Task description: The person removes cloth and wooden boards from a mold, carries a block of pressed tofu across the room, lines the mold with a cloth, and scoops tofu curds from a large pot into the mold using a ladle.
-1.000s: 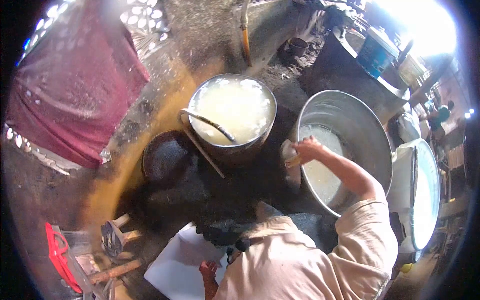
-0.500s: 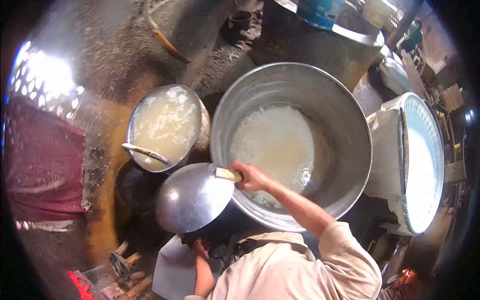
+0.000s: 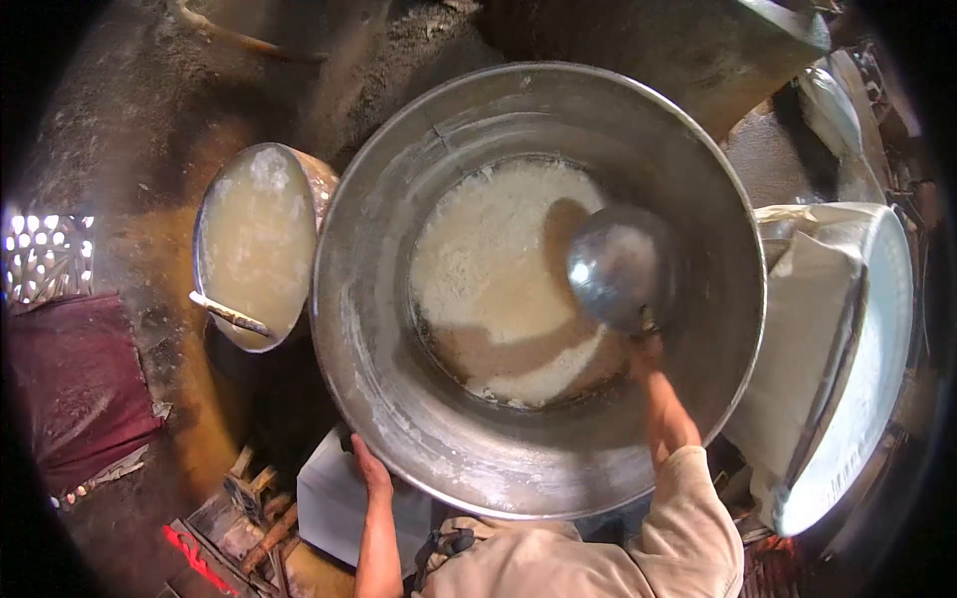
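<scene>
My right hand (image 3: pixel 648 354) is closed around the short handle of a large, round metal scoop (image 3: pixel 620 261). The scoop hangs inside a big metal pot (image 3: pixel 394 439), domed side up, above whitish liquid (image 3: pixel 498 249) that covers part of the bottom. Whether it touches the liquid is unclear. My left hand (image 3: pixel 372 468) lies against the outside of the pot near its front-left rim, with fingers stretched out and holding nothing.
Left of the pot stands an oval container (image 3: pixel 257 234) of cloudy liquid with a stick (image 3: pixel 234 315) across its edge. On the right is a pale blue basin (image 3: pixel 882 299) beside draped cloth (image 3: pixel 797 349). Dark red fabric (image 3: pixel 75 384) lies far left.
My right hand has carried the scoop from outside the pot's left rim rightward into the pot. My left hand has come up to the pot's side. The view has shifted closer over the pot.
</scene>
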The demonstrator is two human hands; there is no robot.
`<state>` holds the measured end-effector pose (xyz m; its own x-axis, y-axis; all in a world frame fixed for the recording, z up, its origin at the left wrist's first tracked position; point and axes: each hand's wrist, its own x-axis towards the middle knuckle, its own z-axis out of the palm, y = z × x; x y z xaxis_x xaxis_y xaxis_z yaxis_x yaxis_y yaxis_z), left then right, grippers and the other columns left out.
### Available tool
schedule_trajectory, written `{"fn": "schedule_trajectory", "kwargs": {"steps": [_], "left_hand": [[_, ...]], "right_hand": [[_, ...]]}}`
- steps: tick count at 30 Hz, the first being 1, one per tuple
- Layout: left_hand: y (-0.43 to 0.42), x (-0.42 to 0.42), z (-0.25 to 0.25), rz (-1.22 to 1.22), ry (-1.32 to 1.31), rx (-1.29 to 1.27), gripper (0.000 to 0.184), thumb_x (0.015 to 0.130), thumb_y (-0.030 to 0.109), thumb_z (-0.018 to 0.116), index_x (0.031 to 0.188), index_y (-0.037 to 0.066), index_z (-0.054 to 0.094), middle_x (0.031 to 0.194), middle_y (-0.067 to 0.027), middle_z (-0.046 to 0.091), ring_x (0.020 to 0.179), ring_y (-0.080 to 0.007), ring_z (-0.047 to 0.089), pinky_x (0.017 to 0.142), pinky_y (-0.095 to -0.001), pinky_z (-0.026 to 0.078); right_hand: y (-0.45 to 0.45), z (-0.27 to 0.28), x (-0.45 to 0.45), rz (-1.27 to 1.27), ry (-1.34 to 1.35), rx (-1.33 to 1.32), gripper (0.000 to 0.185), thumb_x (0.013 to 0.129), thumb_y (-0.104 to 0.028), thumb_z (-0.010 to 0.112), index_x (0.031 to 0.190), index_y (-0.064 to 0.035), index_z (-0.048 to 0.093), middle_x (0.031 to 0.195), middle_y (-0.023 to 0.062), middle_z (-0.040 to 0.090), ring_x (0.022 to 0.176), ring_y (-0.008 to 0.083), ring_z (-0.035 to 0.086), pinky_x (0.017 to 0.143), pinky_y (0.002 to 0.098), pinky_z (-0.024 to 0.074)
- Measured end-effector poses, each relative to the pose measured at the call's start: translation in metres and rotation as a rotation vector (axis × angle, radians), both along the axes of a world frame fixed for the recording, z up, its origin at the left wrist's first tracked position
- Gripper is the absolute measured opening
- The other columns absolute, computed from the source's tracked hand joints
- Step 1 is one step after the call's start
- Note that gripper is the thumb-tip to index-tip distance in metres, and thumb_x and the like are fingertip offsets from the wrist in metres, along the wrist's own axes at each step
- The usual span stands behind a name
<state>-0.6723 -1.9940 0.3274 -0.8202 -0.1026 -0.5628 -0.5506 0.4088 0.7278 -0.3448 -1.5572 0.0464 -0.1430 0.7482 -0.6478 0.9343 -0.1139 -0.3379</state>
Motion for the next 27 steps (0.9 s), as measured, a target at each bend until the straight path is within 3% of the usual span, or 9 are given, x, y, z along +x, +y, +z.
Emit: {"fn": "schedule_trajectory", "kwargs": {"steps": [2, 4, 6, 11, 15, 19, 21, 23, 27], "left_hand": [[0.006, 0.004, -0.012, 0.086, 0.029, -0.065, 0.067, 0.093, 0.049, 0.027, 0.136, -0.003, 0.024, 0.138, -0.0154, 0.030, 0.125, -0.0250, 0.032, 0.104, -0.0336, 0.023], [-0.004, 0.007, -0.020, 0.108, 0.081, -0.062, 0.066, 0.093, 0.048, 0.026, 0.135, -0.003, 0.025, 0.137, -0.0149, 0.031, 0.124, -0.0250, 0.033, 0.104, -0.0343, 0.023], [-0.001, 0.010, -0.029, 0.126, 0.103, -0.035, 0.065, 0.093, 0.047, 0.026, 0.134, -0.003, 0.027, 0.136, -0.0146, 0.032, 0.123, -0.0250, 0.034, 0.103, -0.0346, 0.024], [-0.007, 0.010, -0.030, 0.250, 0.114, -0.047, 0.063, 0.093, 0.047, 0.027, 0.133, -0.001, 0.028, 0.135, -0.0126, 0.033, 0.120, -0.0250, 0.035, 0.102, -0.0344, 0.025], [-0.022, 0.014, -0.035, 0.292, 0.097, -0.012, 0.065, 0.092, 0.049, 0.028, 0.134, -0.001, 0.026, 0.137, -0.0117, 0.031, 0.122, -0.0253, 0.034, 0.103, -0.0347, 0.024], [-0.017, 0.015, -0.032, 0.352, 0.067, -0.001, 0.068, 0.091, 0.052, 0.028, 0.135, 0.000, 0.026, 0.138, -0.0115, 0.030, 0.122, -0.0254, 0.033, 0.104, -0.0348, 0.023], [-0.036, 0.019, -0.038, 0.422, 0.034, 0.070, 0.069, 0.090, 0.053, 0.029, 0.135, 0.000, 0.025, 0.138, -0.0114, 0.030, 0.123, -0.0256, 0.033, 0.104, -0.0350, 0.023], [-0.021, 0.018, -0.031, 0.433, 0.019, 0.041, 0.070, 0.090, 0.054, 0.029, 0.135, 0.001, 0.026, 0.138, -0.0113, 0.030, 0.123, -0.0257, 0.033, 0.104, -0.0352, 0.023], [-0.036, 0.022, -0.036, 0.398, 0.031, -0.020, 0.066, 0.090, 0.055, 0.027, 0.131, 0.005, 0.035, 0.129, -0.0091, 0.041, 0.116, -0.0259, 0.039, 0.100, -0.0351, 0.028]], "right_hand": [[0.056, 0.019, -0.031, -0.372, -0.013, -0.030, 0.028, 0.088, -0.028, 0.050, 0.101, -0.0040, 0.057, 0.083, 0.0134, 0.056, 0.074, 0.0212, 0.055, 0.067, 0.0436, 0.0425], [0.091, 0.000, -0.039, -0.207, 0.069, 0.115, 0.032, 0.089, -0.030, 0.046, 0.098, -0.0002, 0.056, 0.080, 0.0156, 0.055, 0.066, 0.0234, 0.055, 0.062, 0.0430, 0.0412], [0.110, -0.015, -0.053, -0.060, 0.070, 0.180, 0.028, 0.086, -0.017, 0.048, 0.107, 0.0003, 0.054, 0.086, 0.0187, 0.060, 0.074, 0.0297, 0.059, 0.065, 0.0415, 0.0445], [0.116, -0.016, -0.118, 0.216, -0.141, 0.005, 0.035, 0.083, -0.022, 0.045, 0.113, -0.0044, 0.052, 0.099, 0.0193, 0.057, 0.086, 0.0301, 0.058, 0.078, 0.0432, 0.0418], [0.085, -0.089, -0.117, 0.574, -0.107, -0.050, 0.054, 0.079, -0.016, 0.045, 0.132, -0.0127, 0.035, 0.123, 0.0166, 0.048, 0.103, 0.0334, 0.052, 0.093, 0.0453, 0.0360], [0.052, -0.111, -0.125, 0.834, -0.156, -0.244, 0.064, 0.077, -0.011, 0.046, 0.137, -0.0171, 0.026, 0.134, 0.0144, 0.037, 0.113, 0.0340, 0.045, 0.097, 0.0442, 0.0345], [0.026, -0.165, -0.088, 0.624, 0.233, -0.321, 0.061, 0.076, -0.007, 0.050, 0.133, -0.0197, 0.033, 0.124, 0.0183, 0.044, 0.106, 0.0352, 0.050, 0.090, 0.0429, 0.0416], [0.006, -0.175, -0.077, 0.649, 0.341, -0.314, 0.061, 0.074, -0.006, 0.053, 0.131, -0.0189, 0.037, 0.121, 0.0194, 0.047, 0.105, 0.0360, 0.051, 0.089, 0.0423, 0.0436], [-0.031, -0.151, -0.090, 0.989, 0.264, -0.236, 0.065, 0.070, -0.007, 0.058, 0.131, -0.0145, 0.038, 0.130, 0.0172, 0.041, 0.115, 0.0365, 0.043, 0.097, 0.0418, 0.0374]]}}
